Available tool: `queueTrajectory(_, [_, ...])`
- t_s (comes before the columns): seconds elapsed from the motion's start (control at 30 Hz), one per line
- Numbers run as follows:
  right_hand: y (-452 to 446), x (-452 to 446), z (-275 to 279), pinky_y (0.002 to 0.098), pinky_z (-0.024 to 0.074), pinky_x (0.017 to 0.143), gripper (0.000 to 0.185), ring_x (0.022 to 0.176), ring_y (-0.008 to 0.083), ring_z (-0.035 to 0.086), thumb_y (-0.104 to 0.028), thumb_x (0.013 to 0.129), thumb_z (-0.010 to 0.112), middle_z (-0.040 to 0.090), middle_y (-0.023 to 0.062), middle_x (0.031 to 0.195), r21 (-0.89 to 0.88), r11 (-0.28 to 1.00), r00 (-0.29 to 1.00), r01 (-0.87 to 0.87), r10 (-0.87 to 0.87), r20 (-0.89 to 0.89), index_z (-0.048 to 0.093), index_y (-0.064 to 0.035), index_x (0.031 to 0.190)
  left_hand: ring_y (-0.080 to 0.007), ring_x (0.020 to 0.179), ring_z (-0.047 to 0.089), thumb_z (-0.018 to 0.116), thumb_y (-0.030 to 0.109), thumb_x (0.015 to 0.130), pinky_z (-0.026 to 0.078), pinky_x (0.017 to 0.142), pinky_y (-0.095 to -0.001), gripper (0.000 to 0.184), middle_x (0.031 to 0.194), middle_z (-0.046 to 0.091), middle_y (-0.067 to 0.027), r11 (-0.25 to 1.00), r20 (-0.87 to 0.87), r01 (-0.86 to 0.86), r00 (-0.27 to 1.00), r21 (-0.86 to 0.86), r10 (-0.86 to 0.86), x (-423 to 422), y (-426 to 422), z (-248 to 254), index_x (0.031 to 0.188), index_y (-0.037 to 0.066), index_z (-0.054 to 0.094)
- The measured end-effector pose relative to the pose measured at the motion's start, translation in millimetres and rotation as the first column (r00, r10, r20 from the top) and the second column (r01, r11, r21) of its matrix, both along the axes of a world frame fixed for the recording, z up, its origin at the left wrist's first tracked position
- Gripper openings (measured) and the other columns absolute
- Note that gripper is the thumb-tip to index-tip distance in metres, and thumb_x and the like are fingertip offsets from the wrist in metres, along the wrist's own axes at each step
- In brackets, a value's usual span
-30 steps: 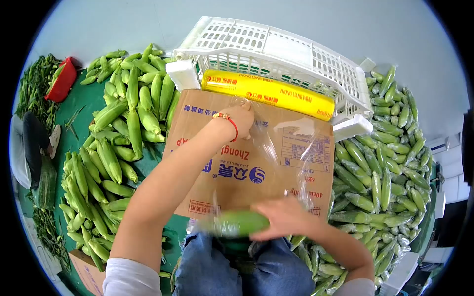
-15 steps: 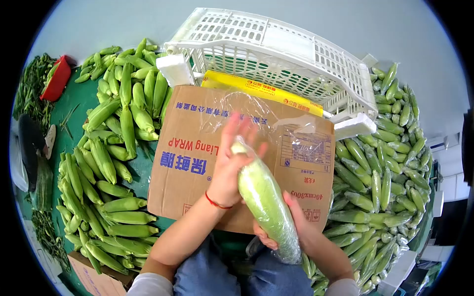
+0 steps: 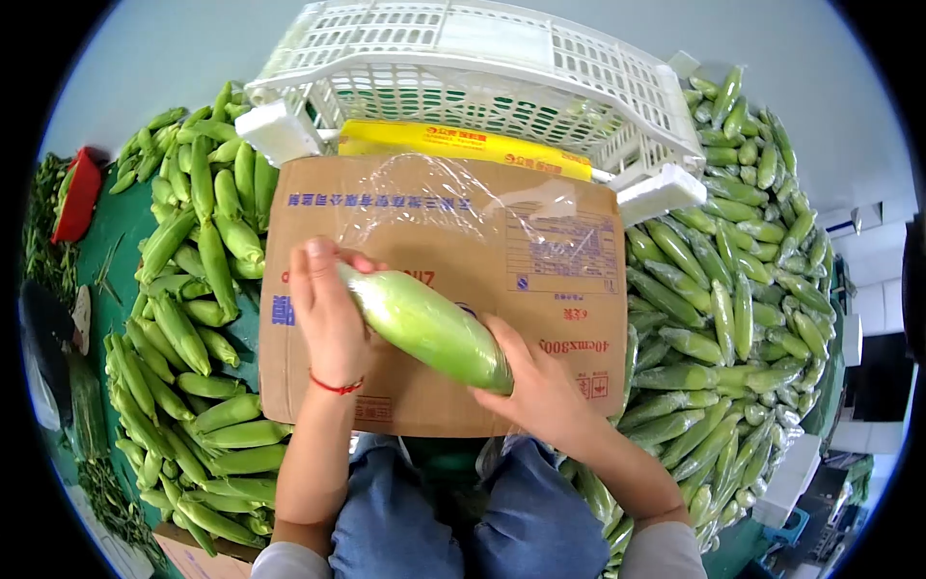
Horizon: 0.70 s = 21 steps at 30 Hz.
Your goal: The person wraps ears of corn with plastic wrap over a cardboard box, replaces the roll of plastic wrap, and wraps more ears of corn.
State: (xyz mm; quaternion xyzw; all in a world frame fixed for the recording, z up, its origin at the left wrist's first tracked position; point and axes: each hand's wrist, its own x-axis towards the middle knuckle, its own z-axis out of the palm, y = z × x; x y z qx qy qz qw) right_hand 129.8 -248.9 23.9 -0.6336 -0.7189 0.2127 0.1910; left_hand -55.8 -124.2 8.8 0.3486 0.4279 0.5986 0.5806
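An ear of corn (image 3: 424, 323) in its green husk, wrapped in shiny clear film, lies slantwise above a cardboard box, its narrow end at the left. My left hand (image 3: 333, 318), with a red string on the wrist, is closed about that narrow end, palm against it and fingers pointing up. At the thick end, my right hand (image 3: 540, 391) grips the corn with the thumb on top; its other fingers are mostly hidden underneath. Loose clear film (image 3: 434, 193) lies crumpled on the far part of the cardboard box (image 3: 289, 367).
Behind the box stand a white plastic crate (image 3: 502, 39) and a yellow roll (image 3: 463, 142). Unwrapped corn (image 3: 231, 434) is heaped at the left, film-wrapped corn (image 3: 733, 289) at the right. A red container (image 3: 77, 198) sits far left.
The corn has swung from steep to a flatter slant and moved up and left over the box. My left hand, earlier spread beside the tip, now closes about it. The view has shifted slightly.
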Motion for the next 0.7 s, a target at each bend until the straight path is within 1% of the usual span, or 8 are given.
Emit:
queueTrajectory(0.07, [-1, 9, 20, 0.0342, 0.0558, 0.062, 0.059, 0.072, 0.0245, 0.066, -0.031, 0.076, 0.079, 0.064, 0.0109, 0.097, 0.186, 0.982, 0.997, -0.004, -0.012, 0.083, 0.054, -0.0064, 0.123, -0.0171, 0.072, 0.058, 0.042, 0.032, 0.103, 0.049, 0.064, -0.0287, 0.03, 0.081, 0.056, -0.0074, 0.995, -0.19, -0.084, 0.979, -0.058, 0.071, -8, -4, 8, 0.107, 0.003, 0.05])
queueTrajectory(0.17, [-4, 34, 38, 0.0306, 0.0534, 0.057, 0.028, 0.067, 0.0192, 0.064, -0.029, 0.077, 0.078, 0.065, 0.006, 0.088, 0.638, 0.765, 0.989, -0.089, -0.009, 0.149, 0.071, -0.0098, 0.096, -0.0126, 0.073, 0.059, 0.043, 0.036, 0.102, 0.048, 0.064, -0.0259, 0.035, 0.082, 0.061, -0.0072, 0.988, -0.573, 0.115, 0.805, -0.102, -0.152, -45, -13, -9, 0.104, 0.003, 0.056])
queueTrajectory(0.27, [11, 55, 74, 0.0267, 0.047, 0.051, 0.018, 0.061, 0.0155, 0.061, -0.022, 0.087, 0.066, 0.066, 0.0035, 0.077, 0.764, 0.645, 0.964, 0.03, 0.183, -0.193, 0.069, -0.0078, 0.098, -0.0107, 0.07, 0.06, 0.045, 0.037, 0.101, 0.049, 0.06, -0.0239, 0.035, 0.08, 0.062, -0.0065, 0.838, -0.3, 0.43, 0.795, -0.336, -0.528, -38, -46, -10, 0.101, 0.003, 0.056])
queueTrajectory(0.3, [18, 60, 75, 0.0266, 0.0447, 0.049, 0.018, 0.059, 0.0146, 0.06, -0.02, 0.092, 0.06, 0.066, 0.0035, 0.074, 0.768, 0.631, 0.884, 0.108, 0.292, -0.365, 0.067, -0.0055, 0.1, -0.0112, 0.071, 0.06, 0.047, 0.039, 0.099, 0.049, 0.06, -0.024, 0.037, 0.083, 0.061, -0.007, 0.782, -0.256, 0.52, 0.749, -0.344, -0.611, -33, -59, -13, 0.104, 0.004, 0.054])
queueTrajectory(0.37, [17, 43, 77, 0.0274, 0.0422, 0.045, 0.024, 0.049, 0.0121, 0.053, -0.024, 0.098, 0.05, 0.058, 0.0016, 0.062, 0.389, 0.892, 0.321, 0.229, 0.308, -0.896, 0.06, -0.0052, 0.109, -0.0123, 0.072, 0.061, 0.05, 0.043, 0.096, 0.05, 0.06, -0.0243, 0.043, 0.089, 0.061, -0.0079, 0.715, -0.255, 0.625, 0.669, -0.315, -0.698, -29, -86, -15, 0.112, 0.004, 0.048])
queueTrajectory(0.47, [13, 33, 76, 0.0284, 0.0406, 0.042, 0.029, 0.037, 0.0097, 0.043, -0.031, 0.102, 0.042, 0.045, -0.0007, 0.05, 0.168, 0.983, -0.334, 0.071, 0.182, -0.925, 0.049, -0.0069, 0.116, -0.0139, 0.075, 0.062, 0.054, 0.049, 0.091, 0.052, 0.06, -0.0248, 0.057, 0.097, 0.06, -0.0092, 0.724, -0.404, 0.669, 0.623, -0.168, -0.67, -22, -102, -21, 0.124, 0.004, 0.04])
queueTrajectory(0.6, [12, 43, 63, 0.0285, 0.0397, 0.04, 0.024, 0.032, 0.0095, 0.035, -0.034, 0.102, 0.043, 0.033, -0.002, 0.045, -0.119, 0.921, -0.44, 0.371, 0.061, -0.896, 0.044, -0.0122, 0.111, -0.016, 0.078, 0.064, 0.06, 0.057, 0.084, 0.053, 0.06, -0.0253, 0.082, 0.109, 0.058, -0.0111, 0.739, -0.62, 0.662, 0.635, 0.127, -0.462, -23, -101, -18, 0.139, 0.005, 0.029])
queueTrajectory(0.7, [4, 49, 44, 0.0353, 0.051, 0.071, 0.066, 0.066, 0.0138, 0.056, -0.046, 0.086, 0.066, 0.055, 0.004, 0.074, 0.092, 0.937, -0.403, 0.338, 0.232, -0.885, 0.034, -0.013, 0.134, -0.0176, 0.08, 0.064, 0.065, 0.063, 0.078, 0.054, 0.059, -0.0257, 0.101, 0.115, 0.057, -0.0129, 0.672, -0.564, 0.736, 0.588, 0.076, -0.58, -14, -94, -10, 0.147, 0.005, 0.021])
